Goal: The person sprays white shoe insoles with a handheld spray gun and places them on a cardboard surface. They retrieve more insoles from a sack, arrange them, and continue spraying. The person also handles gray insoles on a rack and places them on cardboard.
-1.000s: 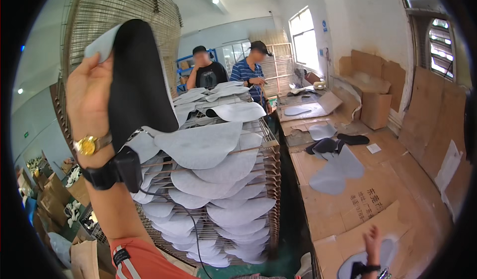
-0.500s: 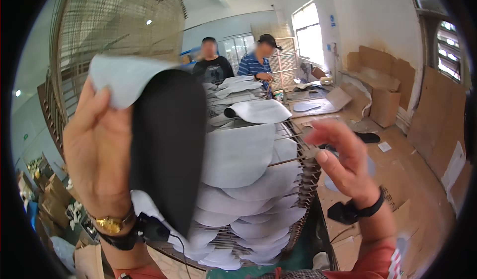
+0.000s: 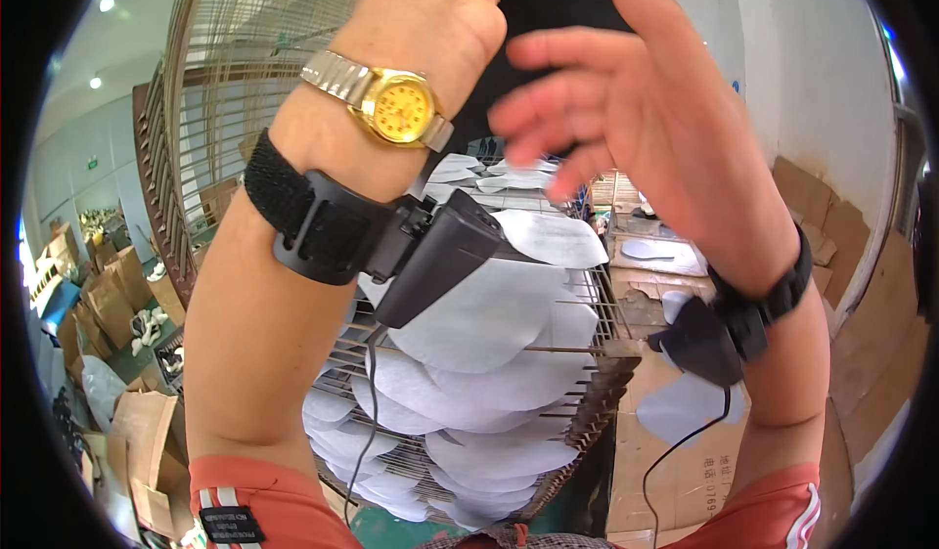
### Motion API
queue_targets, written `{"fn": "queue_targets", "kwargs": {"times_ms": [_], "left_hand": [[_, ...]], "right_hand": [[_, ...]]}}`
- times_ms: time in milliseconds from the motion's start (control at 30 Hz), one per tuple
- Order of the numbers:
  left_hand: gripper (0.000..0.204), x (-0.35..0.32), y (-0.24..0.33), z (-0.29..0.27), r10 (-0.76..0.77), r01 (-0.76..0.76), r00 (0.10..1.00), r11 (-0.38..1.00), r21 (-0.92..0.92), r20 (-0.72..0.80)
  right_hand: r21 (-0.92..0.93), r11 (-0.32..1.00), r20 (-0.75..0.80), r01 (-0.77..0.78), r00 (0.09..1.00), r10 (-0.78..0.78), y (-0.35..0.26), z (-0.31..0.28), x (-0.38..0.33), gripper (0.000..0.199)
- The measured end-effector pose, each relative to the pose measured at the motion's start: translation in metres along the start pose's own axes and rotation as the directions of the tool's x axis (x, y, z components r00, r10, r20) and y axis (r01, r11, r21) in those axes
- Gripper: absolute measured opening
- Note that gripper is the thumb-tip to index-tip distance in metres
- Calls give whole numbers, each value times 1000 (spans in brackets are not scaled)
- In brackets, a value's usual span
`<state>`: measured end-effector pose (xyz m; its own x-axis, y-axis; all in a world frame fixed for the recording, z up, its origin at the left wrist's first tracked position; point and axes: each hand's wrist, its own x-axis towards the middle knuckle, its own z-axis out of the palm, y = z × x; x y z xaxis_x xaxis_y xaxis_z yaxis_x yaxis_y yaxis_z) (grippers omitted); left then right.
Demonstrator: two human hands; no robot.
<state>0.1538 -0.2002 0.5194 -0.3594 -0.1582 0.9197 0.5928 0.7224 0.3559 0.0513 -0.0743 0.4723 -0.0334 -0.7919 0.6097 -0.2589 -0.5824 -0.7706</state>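
Observation:
Raised at the top edge, my left hand [image 3: 440, 11] is closed on an insole-shaped sheet [image 3: 562, 6], black on the face toward me with a pale grey edge above. Part of that hand and the sheet's upper end are cut off by the frame. My right hand [image 3: 655, 109] is lifted just right of the sheet, its fingers stretched and apart, the thumb up by the grey edge; whether it touches cannot be told. Below both hands, overlapping pale grey sheets [image 3: 479, 314] of similar shape lie in layers on a wire rack [image 3: 616, 373].
A tall wire rack [image 3: 245, 50] stands at the left, near open cardboard boxes [image 3: 147, 432]. To the right, a cardboard-covered table [image 3: 675, 481] holds a pale insole shape [image 3: 648, 250]. Straps with black devices and cables are on both my wrists.
Both my hands have risen toward the top of the view, the left carrying the sheet up and right. My right hand has come close to it. The two people behind are now covered.

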Motion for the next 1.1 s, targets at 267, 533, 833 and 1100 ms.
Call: {"fn": "queue_targets", "kwargs": {"times_ms": [267, 533, 833, 1100], "left_hand": [[26, 14, -23, 116, -161, 75, 983, 782, -618, -84], [49, -45, -5, 106, -325, 361, 932, 864, -351, 158], [49, -142, 61, -85, -43, 30, 886, 999, -36, -461], [42, -320, 58, -207, -38, 245, 263, 969, 28, -964]], "right_hand": [[135, 936, -288, 324, 917, -276, -7, -105, 28, 39], [-229, 962, -517, 149, 819, -250, 33, -293, 34, 34], [-21, 996, -510, -82, 858, 60, 127, -353, 79, 15], [235, 971, -406, -47, 903, 142, 257, -322, 247, 22]]}}
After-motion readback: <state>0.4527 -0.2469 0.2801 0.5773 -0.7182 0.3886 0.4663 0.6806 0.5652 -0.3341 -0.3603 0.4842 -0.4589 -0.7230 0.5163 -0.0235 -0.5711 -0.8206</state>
